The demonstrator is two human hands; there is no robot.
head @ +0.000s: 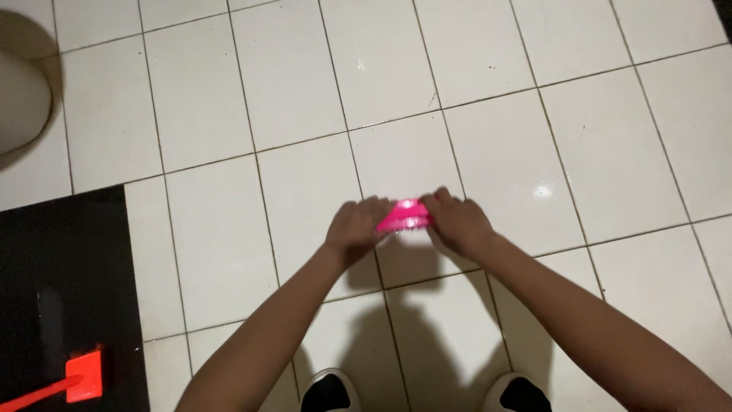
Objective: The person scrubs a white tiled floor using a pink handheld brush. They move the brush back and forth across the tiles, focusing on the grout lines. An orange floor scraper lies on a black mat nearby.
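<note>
Mid-frame, left hand [352,229] and right hand [457,223] each pinch an end of a pink plastic thing [405,216] over the tiled floor [488,91]; an even grip on both ends seems best.

Dim, slightly soft picture; glare spot on the white tile floor [543,191]; arm shadows fall toward the viewer.

Our left hand [352,229] and right hand [457,223] are bare, with no rings, watch or gloves. Back from the grip, our forearms are uncovered too, no sleeve in sight. Below them, our shoes [329,391] show white toe caps around dark openings.
</note>
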